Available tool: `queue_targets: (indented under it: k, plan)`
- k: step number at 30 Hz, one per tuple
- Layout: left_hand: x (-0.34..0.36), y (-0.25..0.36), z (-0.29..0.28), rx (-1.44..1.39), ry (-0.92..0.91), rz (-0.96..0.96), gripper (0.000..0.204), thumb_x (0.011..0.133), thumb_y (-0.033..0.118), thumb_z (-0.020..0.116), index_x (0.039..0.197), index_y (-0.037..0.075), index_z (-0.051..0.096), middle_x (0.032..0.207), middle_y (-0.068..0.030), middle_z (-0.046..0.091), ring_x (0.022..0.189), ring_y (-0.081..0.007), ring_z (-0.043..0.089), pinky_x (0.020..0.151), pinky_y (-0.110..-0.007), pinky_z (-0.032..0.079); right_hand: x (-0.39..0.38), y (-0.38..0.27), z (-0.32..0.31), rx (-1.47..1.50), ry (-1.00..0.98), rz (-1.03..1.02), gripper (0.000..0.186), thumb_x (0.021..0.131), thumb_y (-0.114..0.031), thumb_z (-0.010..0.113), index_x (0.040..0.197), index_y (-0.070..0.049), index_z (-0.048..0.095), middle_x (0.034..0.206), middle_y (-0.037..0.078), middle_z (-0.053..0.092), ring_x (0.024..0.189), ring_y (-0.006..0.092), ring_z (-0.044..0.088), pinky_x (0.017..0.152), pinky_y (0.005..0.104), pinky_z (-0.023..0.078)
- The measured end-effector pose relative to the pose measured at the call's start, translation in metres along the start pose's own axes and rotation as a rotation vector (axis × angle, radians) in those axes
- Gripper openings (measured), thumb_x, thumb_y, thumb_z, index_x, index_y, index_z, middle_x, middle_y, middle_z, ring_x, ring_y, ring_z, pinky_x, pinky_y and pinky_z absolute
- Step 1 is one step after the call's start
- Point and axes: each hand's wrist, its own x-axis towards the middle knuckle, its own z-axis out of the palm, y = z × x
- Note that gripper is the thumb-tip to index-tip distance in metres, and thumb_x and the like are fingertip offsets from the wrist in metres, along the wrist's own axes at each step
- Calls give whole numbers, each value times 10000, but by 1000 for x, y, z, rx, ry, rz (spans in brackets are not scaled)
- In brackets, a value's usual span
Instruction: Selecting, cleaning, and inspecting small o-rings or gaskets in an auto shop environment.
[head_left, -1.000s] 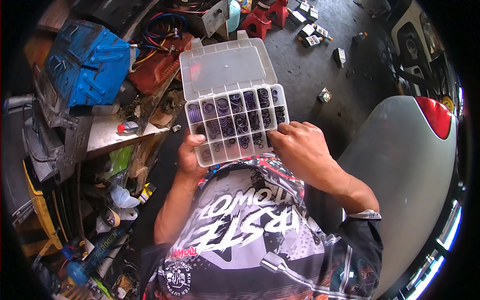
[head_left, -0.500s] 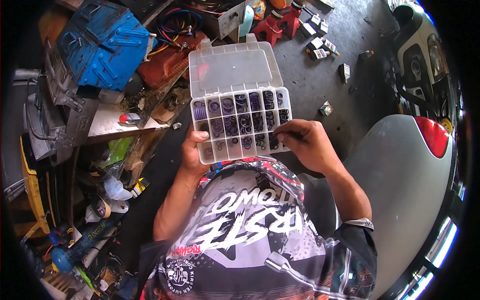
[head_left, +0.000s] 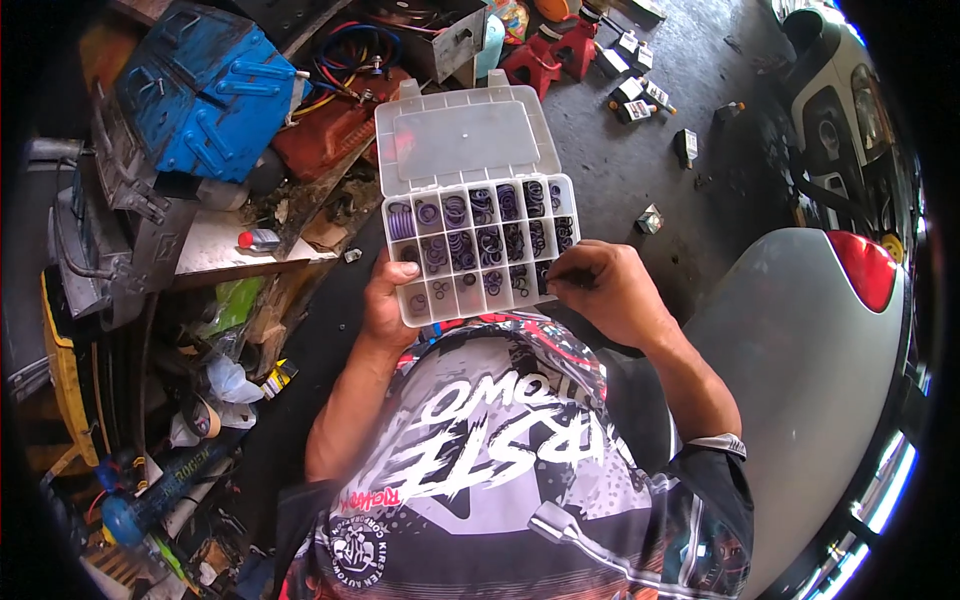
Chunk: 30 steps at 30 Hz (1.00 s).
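Clear plastic box [head_left: 470, 307] in front of our shirt [head_left: 490, 440], lid [head_left: 465, 135] open, dark rings [head_left: 482, 205] in compartments [head_left: 442, 309]. Our left hand [head_left: 386, 305] grips box's left side, thumb [head_left: 408, 269] over rim. Our right hand [head_left: 605, 285] at lower right corner, fingertips [head_left: 558, 284] bunched; whether they pinch ring, we cannot tell. Beyond: blue toolbox [head_left: 215, 90], red stands [head_left: 575, 48], bottles [head_left: 686, 148] on floor [head_left: 600, 180]; grey car panel [head_left: 790, 350] at right.

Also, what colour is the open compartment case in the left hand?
The case is translucent white, its lid too; best seen in the head view.
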Motion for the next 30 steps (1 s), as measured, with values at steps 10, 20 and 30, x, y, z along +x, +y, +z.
queue_targets:
  k: [10,20,30]
  plan:
    - [4,-1,3,10,12,11,595,733,139,502,1309,-1,459,1199,-158,593,1072,-287,612,934,-434,512,5,-1,-8,194,-22,32,135,857,-100,660,893,30,652,806,45,644,737,84,574,657,261,476]
    - [3,0,-16,-114,-53,-44,575,757,140,490,1325,53,472,1220,-141,584,1113,-283,584,988,-431,469,46,-77,-28,299,-80,-101,78,887,-58,641,892,18,626,812,-12,611,780,55,522,721,230,442]
    - [-16,16,4,8,-128,106,626,746,152,530,1356,51,437,1252,-135,569,1116,-281,592,975,-446,479,146,-216,11,-112,-42,-661,145,871,-103,639,912,36,636,754,3,612,705,47,503,620,225,406]
